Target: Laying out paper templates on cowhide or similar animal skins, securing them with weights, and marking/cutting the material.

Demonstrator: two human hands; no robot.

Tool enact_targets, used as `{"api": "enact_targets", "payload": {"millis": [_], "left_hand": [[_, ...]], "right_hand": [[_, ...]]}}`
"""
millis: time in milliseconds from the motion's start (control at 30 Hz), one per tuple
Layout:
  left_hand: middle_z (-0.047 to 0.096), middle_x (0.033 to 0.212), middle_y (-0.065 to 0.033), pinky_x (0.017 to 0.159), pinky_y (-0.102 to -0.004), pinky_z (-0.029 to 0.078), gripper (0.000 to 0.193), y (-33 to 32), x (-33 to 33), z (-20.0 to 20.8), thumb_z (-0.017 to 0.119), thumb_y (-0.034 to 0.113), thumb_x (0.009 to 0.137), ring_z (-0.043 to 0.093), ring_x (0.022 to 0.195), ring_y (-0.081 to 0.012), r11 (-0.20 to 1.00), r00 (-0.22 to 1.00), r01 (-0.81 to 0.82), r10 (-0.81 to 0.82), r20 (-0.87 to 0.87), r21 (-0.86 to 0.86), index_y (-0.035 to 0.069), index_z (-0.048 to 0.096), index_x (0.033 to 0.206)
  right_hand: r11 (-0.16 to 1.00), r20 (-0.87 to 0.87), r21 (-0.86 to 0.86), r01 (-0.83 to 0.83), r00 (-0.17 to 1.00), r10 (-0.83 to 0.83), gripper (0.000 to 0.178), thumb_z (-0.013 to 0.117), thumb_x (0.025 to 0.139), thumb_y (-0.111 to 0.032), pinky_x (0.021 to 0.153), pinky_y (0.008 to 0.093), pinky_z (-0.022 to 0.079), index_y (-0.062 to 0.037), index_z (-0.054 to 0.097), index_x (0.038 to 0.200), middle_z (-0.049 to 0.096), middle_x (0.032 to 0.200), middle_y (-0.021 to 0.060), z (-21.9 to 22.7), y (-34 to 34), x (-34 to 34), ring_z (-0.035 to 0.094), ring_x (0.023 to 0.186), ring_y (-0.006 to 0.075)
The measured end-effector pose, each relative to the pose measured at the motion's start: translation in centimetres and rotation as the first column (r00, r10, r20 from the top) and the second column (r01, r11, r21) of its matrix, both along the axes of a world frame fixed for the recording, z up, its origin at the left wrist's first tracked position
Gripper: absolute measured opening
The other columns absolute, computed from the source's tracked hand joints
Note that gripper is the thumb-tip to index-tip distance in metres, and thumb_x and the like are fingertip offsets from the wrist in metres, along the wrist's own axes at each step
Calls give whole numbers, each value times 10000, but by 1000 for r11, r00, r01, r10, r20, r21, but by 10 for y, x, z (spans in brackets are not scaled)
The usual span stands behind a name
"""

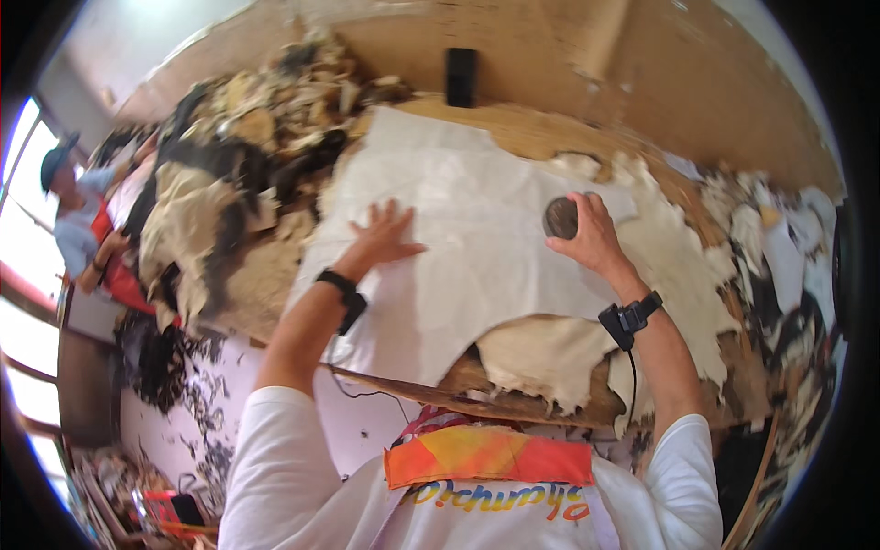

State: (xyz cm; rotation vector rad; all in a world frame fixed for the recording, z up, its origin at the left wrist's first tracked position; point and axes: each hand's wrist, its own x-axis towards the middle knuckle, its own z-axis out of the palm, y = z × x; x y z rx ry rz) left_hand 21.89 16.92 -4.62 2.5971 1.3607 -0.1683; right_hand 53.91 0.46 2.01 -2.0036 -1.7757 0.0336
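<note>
A large white pattern-shaped sheet (467, 238) lies over pale hides on a wooden table. My left hand (385, 236) rests on the sheet's left part, palm down with the fingers spread. In my right hand (594, 235) is a round, dark brown, disc-like object (560, 218), gripped at its side between thumb and fingers near the sheet's right end. Whether it touches the sheet I cannot tell. A cream hide (545, 353) shows below the sheet's near edge, and another pale hide (674, 266) spreads out to the right.
A heap of brown, black and cream hide pieces (266, 119) fills the table's left side. Another person (92, 225) in a red apron stands beyond it. A black box-shaped object (461, 78) stands at the back. Scraps (788, 247) pile up at the right.
</note>
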Motion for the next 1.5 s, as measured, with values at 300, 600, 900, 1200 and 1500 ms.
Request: {"api": "enact_targets", "payload": {"millis": [300,600,900,1200,1500], "left_hand": [[105,1441,-147,900,-725,99,877,-3,4,10,590,604,668,58,1303,-424,999,999,-37,38,30,-24,196,251,1366],[444,1217,-226,923,-382,373,642,67,-24,16,707,312,669,419,1138,-355,956,952,246,-207,225,-162,22,463,1188],[576,982,-246,825,-403,437,564,121,-75,-11,702,320,636,554,934,-368,908,916,-401,398,51,125,-49,520,1021],[535,1096,-224,849,-384,435,673,137,-104,-20,749,332,608,529,1014,-337,694,673,-720,700,238,-3,-36,493,1110],[613,880,-223,743,-387,461,397,108,-23,-6,720,204,639,599,853,-339,768,694,-640,599,399,-38,-32,582,927]], "right_hand": [[984,94,-164,66,994,-51,763,707,580,-464,879,448,369,-18,448,1143,423,1092,216,-51,25,3,407,1073,385],[789,30,-308,532,834,-551,539,673,655,-389,853,389,429,7,565,1003,514,1084,262,-30,-103,235,503,1022,358],[625,241,-378,683,724,-646,636,658,669,-446,878,411,401,-43,504,1135,474,1176,178,-53,-103,319,475,1065,340],[822,153,-51,567,818,-555,393,629,725,-298,758,388,441,-46,574,1021,605,955,167,-119,-101,379,572,898,323],[756,484,-5,655,663,-571,333,604,750,-263,781,407,406,-81,579,1027,609,980,141,-84,-120,395,562,926,302]]}}
